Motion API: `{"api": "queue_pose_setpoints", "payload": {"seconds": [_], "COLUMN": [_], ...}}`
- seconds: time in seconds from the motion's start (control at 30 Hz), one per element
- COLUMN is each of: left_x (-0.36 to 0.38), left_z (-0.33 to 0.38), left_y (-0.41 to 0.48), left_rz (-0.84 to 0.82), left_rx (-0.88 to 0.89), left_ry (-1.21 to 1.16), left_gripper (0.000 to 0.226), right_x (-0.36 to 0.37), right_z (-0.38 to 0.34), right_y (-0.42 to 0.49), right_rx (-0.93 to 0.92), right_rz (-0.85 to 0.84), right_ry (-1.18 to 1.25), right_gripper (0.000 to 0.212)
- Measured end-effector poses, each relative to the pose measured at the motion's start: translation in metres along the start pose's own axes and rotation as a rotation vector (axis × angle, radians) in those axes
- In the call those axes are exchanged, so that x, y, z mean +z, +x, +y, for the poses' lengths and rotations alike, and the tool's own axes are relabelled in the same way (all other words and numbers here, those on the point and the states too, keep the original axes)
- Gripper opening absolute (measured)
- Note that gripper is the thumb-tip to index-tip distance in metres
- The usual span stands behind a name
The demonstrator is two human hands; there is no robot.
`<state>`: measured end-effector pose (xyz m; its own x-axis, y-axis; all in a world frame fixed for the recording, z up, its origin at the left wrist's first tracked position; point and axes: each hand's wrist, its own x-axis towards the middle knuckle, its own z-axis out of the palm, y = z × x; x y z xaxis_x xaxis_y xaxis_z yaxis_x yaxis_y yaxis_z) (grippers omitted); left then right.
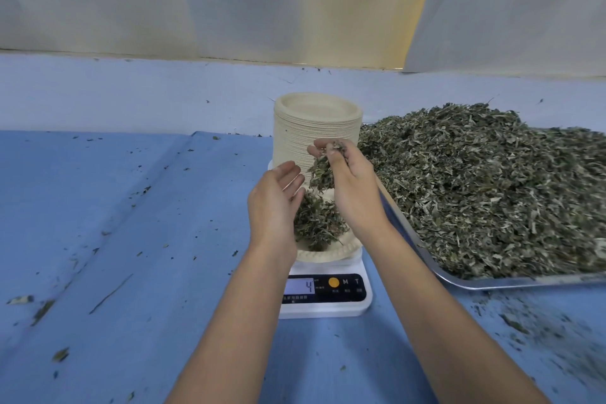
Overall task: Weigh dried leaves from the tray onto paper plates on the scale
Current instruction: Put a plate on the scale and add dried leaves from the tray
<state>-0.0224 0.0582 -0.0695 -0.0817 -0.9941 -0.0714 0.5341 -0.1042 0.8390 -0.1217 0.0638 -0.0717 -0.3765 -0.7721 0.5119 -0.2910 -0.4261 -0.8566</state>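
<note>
A white digital scale [337,307] sits at the centre of the blue table, its display showing a 4. On it lies a paper plate [328,254] with a small heap of dried leaves [316,223]. My right hand [351,187] hovers above the plate and holds a bunch of dried leaves, some hanging down from the fingers. My left hand [273,207] is beside it on the left, palm turned inward, fingers relaxed and holding nothing. A metal tray [492,282] piled high with dried leaves [485,187] stands to the right.
A tall stack of paper plates [316,128] stands just behind the scale. Leaf crumbs are scattered over the blue cloth [131,239], thickest at the front right. A pale curtain hangs behind the table.
</note>
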Motion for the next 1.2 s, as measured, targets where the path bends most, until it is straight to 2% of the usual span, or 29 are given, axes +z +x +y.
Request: {"api": "queue_pose_setpoints", "payload": {"seconds": [0.23, 0.6, 0.9, 1.0, 1.1, 1.2], "left_x": [-0.004, -0.007, -0.007, -0.008, -0.008, -0.008], "left_z": [0.0, -0.002, 0.0, 0.0, 0.0, -0.001], "left_y": [-0.004, -0.002, -0.003, -0.003, -0.002, -0.002], "left_rz": [0.096, 0.114, 0.114, 0.113, 0.115, 0.108], "left_rx": [0.194, 0.174, 0.175, 0.173, 0.17, 0.163], "left_ry": [0.245, 0.24, 0.248, 0.256, 0.249, 0.227], "left_gripper": [0.031, 0.033, 0.032, 0.033, 0.033, 0.033], "right_x": [-0.001, -0.002, 0.0, 0.0, 0.0, 0.001], "right_z": [0.012, 0.015, 0.001, 0.0, 0.001, 0.003], "right_y": [-0.003, 0.0, -0.001, -0.003, -0.002, -0.002], "right_rx": [0.053, 0.144, 0.048, 0.095, 0.133, 0.187], "right_rz": [-0.209, -0.196, -0.117, -0.124, -0.046, -0.018], "right_ry": [-0.085, -0.149, 0.1, 0.181, 0.308, 0.406], "right_gripper": [0.026, 0.027, 0.034, 0.036, 0.041, 0.032]}}
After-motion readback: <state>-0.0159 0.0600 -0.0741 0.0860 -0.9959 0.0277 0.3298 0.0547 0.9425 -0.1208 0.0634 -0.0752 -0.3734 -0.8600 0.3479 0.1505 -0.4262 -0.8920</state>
